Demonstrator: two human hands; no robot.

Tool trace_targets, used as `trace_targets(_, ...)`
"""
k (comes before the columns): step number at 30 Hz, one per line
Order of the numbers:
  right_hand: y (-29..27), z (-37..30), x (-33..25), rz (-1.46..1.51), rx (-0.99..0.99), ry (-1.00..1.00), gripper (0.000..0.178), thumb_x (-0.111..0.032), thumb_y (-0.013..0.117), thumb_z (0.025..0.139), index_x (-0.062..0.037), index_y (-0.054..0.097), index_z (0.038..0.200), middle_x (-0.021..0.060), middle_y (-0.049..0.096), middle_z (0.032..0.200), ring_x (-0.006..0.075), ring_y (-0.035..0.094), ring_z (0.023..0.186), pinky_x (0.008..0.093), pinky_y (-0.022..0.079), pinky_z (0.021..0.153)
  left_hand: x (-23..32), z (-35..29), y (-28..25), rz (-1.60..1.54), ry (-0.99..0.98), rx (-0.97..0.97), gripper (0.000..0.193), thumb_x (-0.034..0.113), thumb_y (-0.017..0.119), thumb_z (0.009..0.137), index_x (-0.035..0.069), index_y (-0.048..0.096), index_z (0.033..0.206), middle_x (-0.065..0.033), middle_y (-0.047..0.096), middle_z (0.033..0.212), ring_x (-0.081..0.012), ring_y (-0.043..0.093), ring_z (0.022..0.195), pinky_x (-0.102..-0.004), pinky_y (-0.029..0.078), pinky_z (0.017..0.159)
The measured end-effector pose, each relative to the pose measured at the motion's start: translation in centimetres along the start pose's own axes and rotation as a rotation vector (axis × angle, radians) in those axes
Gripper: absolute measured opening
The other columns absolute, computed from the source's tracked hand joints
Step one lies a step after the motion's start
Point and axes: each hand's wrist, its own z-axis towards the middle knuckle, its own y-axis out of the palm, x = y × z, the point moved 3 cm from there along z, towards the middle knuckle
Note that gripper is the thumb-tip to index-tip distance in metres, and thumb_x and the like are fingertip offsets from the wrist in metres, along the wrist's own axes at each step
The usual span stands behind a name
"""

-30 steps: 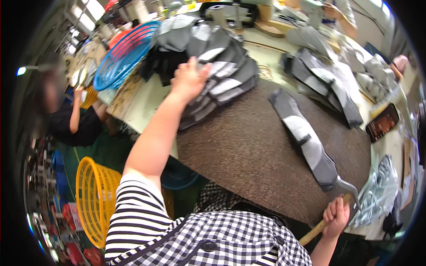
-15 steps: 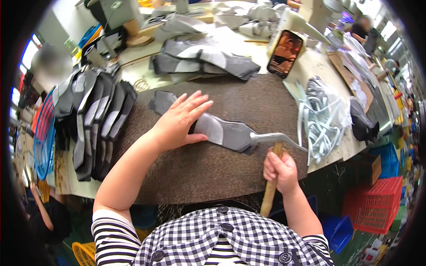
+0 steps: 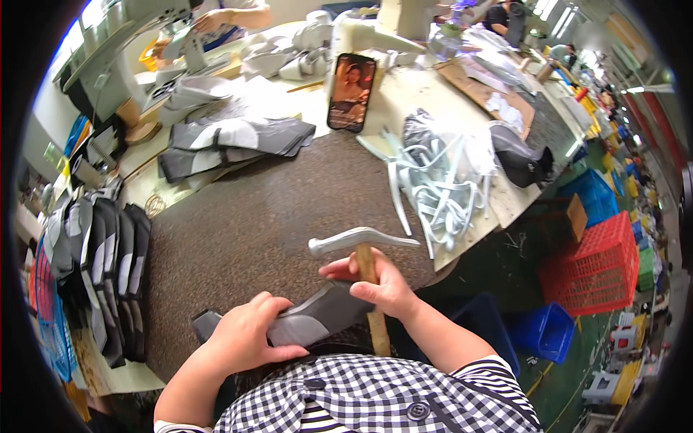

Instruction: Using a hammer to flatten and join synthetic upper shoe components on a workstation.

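Observation:
In my right hand [image 3: 386,285] is a hammer [image 3: 372,238] with a silver curved head and a wooden handle; the head points left above the mat. A flat grey and dark shoe-upper piece [image 3: 314,321] lies tilted at the near edge of the brown work mat [image 3: 238,224]. My left hand [image 3: 245,332] holds it, thumb on the near side and fingers over the far side. The piece's right end runs behind the hammer handle, close to my right fingers. Its left end sticks out beyond my left hand.
Similar grey pieces hang in a stack [image 3: 105,267] at the left, and more lie in a pile [image 3: 224,141] at the back. A phone [image 3: 351,94] stands upright behind the mat. Pale straps [image 3: 440,187] lie to the right. Red [image 3: 595,267] and blue [image 3: 545,332] baskets sit on the floor.
The shoe-upper piece has come from the middle of the mat to its near edge, now gripped by my left hand. My right hand has kept the hammer, and the view has swung right.

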Motion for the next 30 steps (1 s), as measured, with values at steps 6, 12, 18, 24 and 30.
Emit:
trace_targets(6, 1.1, 0.0, 0.3, -0.382, 0.216, 0.110, 0.044, -0.017, 0.078, 0.083, -0.0043, 0.049, 0.113, 0.0019, 0.052, 0.101, 0.0097, 0.053, 0.094, 0.0272, 0.044, 0.085, -3.1, -1.9, 0.4, -0.070, -0.174, 0.298, 0.060, 0.036, 0.086, 0.068, 0.004, 0.059, 0.111, -0.0148, 0.063, 0.095, -0.0341, 0.063, 0.087, -0.0411, 0.051, 0.075)
trace_targets(12, 1.2, 0.1, 0.0, -0.403, 0.200, 0.126, 0.044, -0.019, 0.078, 0.083, -0.0042, 0.050, 0.112, 0.0017, 0.051, 0.093, 0.0090, 0.051, 0.087, 0.0272, 0.044, 0.080, -8.8, -9.0, 1.1, 0.085, -0.330, 0.592, 0.023, 0.018, 0.073, 0.084, 0.007, 0.064, 0.101, -0.0124, 0.063, 0.077, -0.0281, 0.063, 0.069, -0.0373, 0.050, 0.065)
trace_targets(18, 2.2, 0.7, -0.4, -0.544, 0.117, 0.140, 0.045, -0.020, 0.079, 0.082, -0.0013, 0.052, 0.113, 0.0080, 0.058, 0.100, 0.0151, 0.055, 0.094, 0.0332, 0.046, 0.085, -9.3, -10.9, -0.7, 0.356, -0.362, 0.765, 0.014, 0.008, 0.067, 0.085, 0.002, 0.062, 0.097, -0.0126, 0.058, 0.082, -0.0280, 0.057, 0.071, -0.0395, 0.045, 0.064)
trace_targets(24, 2.2, 0.7, -0.4, -0.576, 0.122, 0.085, 0.045, -0.023, 0.079, 0.082, -0.0014, 0.052, 0.111, 0.0071, 0.057, 0.096, 0.0148, 0.055, 0.089, 0.0330, 0.046, 0.081, -3.3, -0.2, -1.6, 0.012, -0.072, 0.452, 0.023, 0.014, 0.064, 0.089, 0.003, 0.066, 0.109, -0.0150, 0.063, 0.101, -0.0331, 0.061, 0.097, -0.0405, 0.049, 0.086)
trace_targets(30, 2.0, 0.1, 0.2, -0.389, 0.196, 0.033, 0.037, -0.021, 0.076, 0.085, -0.0024, 0.052, 0.107, 0.0034, 0.054, 0.087, 0.0108, 0.053, 0.080, 0.0286, 0.046, 0.073, -2.9, 6.1, 1.4, -0.248, -0.188, 0.185, 0.024, 0.016, 0.068, 0.088, 0.000, 0.064, 0.106, -0.0151, 0.066, 0.096, -0.0284, 0.065, 0.091, -0.0371, 0.051, 0.078)
